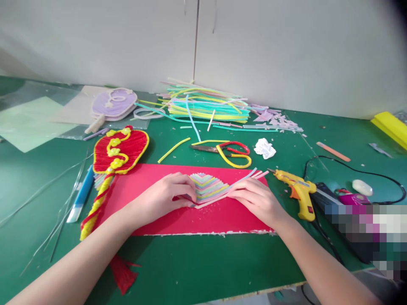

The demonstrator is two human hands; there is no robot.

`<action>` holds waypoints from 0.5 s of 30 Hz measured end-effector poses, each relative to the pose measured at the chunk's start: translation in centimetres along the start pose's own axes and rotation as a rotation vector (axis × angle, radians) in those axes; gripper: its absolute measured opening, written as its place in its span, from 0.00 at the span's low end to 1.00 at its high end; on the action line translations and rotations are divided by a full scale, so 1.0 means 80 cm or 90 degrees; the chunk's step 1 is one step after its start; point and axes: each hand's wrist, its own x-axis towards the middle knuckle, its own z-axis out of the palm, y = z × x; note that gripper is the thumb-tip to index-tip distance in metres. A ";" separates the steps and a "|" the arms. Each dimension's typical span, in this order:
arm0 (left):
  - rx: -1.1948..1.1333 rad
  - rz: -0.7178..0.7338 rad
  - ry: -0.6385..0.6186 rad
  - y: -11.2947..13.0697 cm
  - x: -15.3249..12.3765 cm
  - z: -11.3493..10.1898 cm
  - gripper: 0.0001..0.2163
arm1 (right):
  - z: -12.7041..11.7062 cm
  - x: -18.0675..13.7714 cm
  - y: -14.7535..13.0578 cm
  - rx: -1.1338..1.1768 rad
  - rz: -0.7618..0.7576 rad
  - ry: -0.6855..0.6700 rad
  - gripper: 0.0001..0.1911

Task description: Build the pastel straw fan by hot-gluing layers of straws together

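A panel of pastel pipe cleaners (210, 184), laid in a striped chevron, sits on a red sheet (178, 220). My left hand (170, 192) is closed at the panel's left edge, its fingertips pinching the stems near the lower point. Pinched in my right hand (256, 199) are the loose ends of the outer pipe cleaners; blue and pink tips stick out above the fingers. The fingers hide parts of the stems. Beyond the sheet lie scissors (233, 153) with red and yellow handles. To the right rests a yellow glue gun (297, 190).
A red and yellow fan (121, 150) with a twisted handle lies left, overlapping the sheet. Behind are a lilac fan (112, 103) and a heap of pipe cleaners (208, 106). Crumpled white tissue (265, 148) and a black cord (352, 163) lie right.
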 end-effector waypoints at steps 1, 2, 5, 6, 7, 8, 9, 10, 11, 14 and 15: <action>-0.002 0.002 0.002 -0.001 0.000 0.000 0.08 | 0.000 0.001 0.000 -0.002 0.005 0.003 0.10; -0.004 0.004 0.005 -0.002 0.000 -0.001 0.08 | 0.000 0.001 0.000 -0.004 0.009 0.005 0.10; -0.005 0.007 0.009 -0.005 0.000 0.000 0.09 | 0.001 0.001 0.003 -0.003 0.012 0.006 0.09; -0.006 0.007 0.010 -0.006 0.000 0.001 0.09 | 0.002 0.001 0.004 0.000 0.010 0.004 0.08; -0.008 0.008 0.011 -0.007 0.000 0.002 0.08 | 0.002 0.001 0.005 0.005 0.008 0.001 0.08; -0.010 0.010 0.012 -0.008 0.000 0.003 0.07 | 0.003 0.000 0.006 0.009 0.007 -0.002 0.08; -0.010 0.013 0.015 -0.008 0.000 0.003 0.07 | 0.003 0.000 0.007 0.015 0.007 -0.005 0.08; -0.008 0.017 0.017 -0.008 0.000 0.004 0.07 | 0.003 0.000 0.008 0.020 0.009 -0.009 0.07; -0.003 0.022 0.020 -0.008 0.000 0.005 0.07 | 0.004 0.000 0.009 0.026 0.013 -0.015 0.07; 0.012 0.030 0.023 -0.008 0.001 0.008 0.07 | 0.003 -0.001 0.009 0.039 0.028 -0.031 0.08; 0.014 0.030 0.024 -0.007 0.001 0.008 0.07 | 0.003 -0.001 0.009 0.041 0.031 -0.034 0.08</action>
